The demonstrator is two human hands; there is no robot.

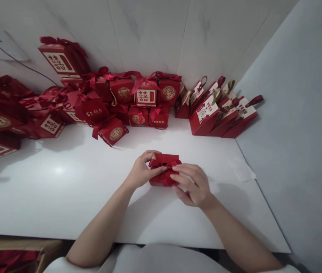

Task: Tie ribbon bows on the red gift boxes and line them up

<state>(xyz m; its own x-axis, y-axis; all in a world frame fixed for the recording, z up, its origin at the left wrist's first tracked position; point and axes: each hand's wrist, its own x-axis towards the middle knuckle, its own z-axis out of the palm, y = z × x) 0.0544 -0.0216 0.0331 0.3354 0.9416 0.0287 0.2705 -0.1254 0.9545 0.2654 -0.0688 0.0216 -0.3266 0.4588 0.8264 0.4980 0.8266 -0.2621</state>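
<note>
On the white table before me stands a small red gift box [165, 182] with a red ribbon bow [170, 165] across its top. My left hand [143, 170] grips the box's left side, its thumb lying over the ribbon near the knot. From the right, my right hand [193, 184] reaches to the bow; thumb and fingers are bent around the ribbon's right part. The fingertips touch the ribbon and the box's right edge. Part of the box's left side is hidden behind my left hand.
Stacked red gift boxes with bows [146, 96] line the wall. Triangular red boxes with ribbon loops [220, 113] stand at the back right. A white paper [245, 170] lies near the right edge. A cardboard carton [48, 246] holding red pieces sits below the table at left.
</note>
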